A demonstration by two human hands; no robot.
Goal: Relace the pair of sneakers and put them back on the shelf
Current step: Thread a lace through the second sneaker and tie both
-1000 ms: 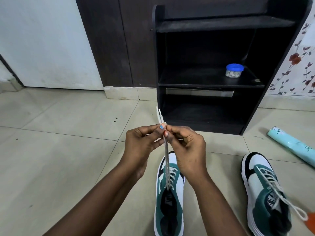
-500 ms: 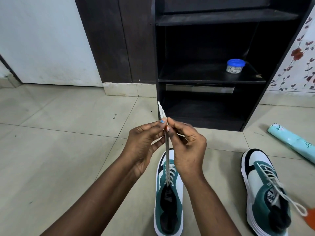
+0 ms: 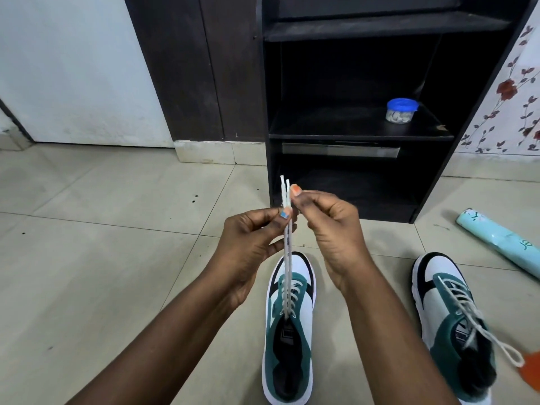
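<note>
Your left hand (image 3: pixel 248 244) pinches both white lace ends (image 3: pixel 285 197), drawn up taut from the middle sneaker (image 3: pixel 289 331) on the floor (image 3: pixel 102 258). Your right hand (image 3: pixel 330 229) pinches them just above. The second sneaker (image 3: pixel 450 323), laced, lies right, below the black shelf (image 3: pixel 359 124).

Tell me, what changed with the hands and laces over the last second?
The right hand slid up the two lace ends and now pinches them near the tips, above the left hand, which still pinches them lower down. The laces stay pulled straight up from the sneaker between the arms. The other sneaker and the jar on the shelf have not moved.
</note>
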